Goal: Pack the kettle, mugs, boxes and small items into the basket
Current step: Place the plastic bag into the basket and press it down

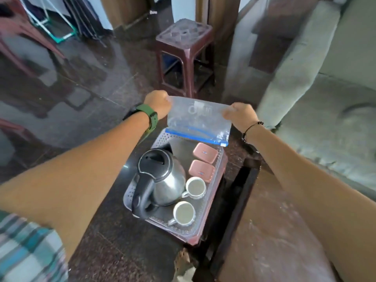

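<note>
A clear zip bag (198,122) with a blue seal strip hangs in the air over the far end of the white perforated basket (130,191). My left hand (157,104) pinches its upper left corner and my right hand (240,117) pinches its upper right corner. In the basket a steel kettle (164,180) with a black lid and handle stands at the left. Two pink boxes (205,152) (201,170) lie along the right side. Two white mugs (195,187) (183,213) stand upright in front of them.
The basket rests on a pinkish tray on the dark stone floor. A brown plastic stool (185,51) stands beyond it. A grey sofa (317,98) fills the right side, with a dark wooden frame (234,202) right of the basket. Red chair legs (24,37) are at far left.
</note>
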Demonstrator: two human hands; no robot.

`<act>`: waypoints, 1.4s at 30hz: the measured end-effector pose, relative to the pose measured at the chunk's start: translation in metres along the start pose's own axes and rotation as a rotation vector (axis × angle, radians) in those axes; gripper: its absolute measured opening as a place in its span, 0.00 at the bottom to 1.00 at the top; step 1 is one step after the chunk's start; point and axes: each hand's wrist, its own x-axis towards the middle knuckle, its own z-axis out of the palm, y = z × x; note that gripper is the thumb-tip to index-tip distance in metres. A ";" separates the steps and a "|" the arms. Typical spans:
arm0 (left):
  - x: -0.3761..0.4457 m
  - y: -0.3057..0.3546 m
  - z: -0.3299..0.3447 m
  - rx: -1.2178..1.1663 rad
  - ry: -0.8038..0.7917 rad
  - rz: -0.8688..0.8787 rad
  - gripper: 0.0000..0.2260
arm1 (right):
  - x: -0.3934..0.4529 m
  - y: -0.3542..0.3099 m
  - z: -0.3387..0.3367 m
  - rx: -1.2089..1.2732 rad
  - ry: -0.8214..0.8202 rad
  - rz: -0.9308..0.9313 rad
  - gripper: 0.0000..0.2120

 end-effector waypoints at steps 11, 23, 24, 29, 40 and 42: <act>0.075 -0.127 0.071 -0.166 -0.194 -0.237 0.06 | 0.024 0.030 0.160 -0.086 0.118 0.282 0.12; 0.059 -0.157 0.124 0.575 -0.246 0.512 0.17 | 0.015 0.064 0.199 -0.362 0.053 0.088 0.20; 0.058 -0.156 0.124 0.632 -0.193 0.584 0.15 | 0.014 0.066 0.200 -0.427 0.030 0.041 0.21; 0.061 -0.155 0.132 0.614 -0.377 0.894 0.17 | 0.014 0.078 0.203 -0.751 -0.078 -0.168 0.27; 0.065 -0.157 0.156 0.813 -0.535 0.745 0.20 | 0.016 0.094 0.210 -1.171 -0.387 -0.479 0.28; 0.068 -0.160 0.161 0.844 -0.513 0.764 0.21 | 0.023 0.095 0.215 -1.250 -0.400 -0.497 0.28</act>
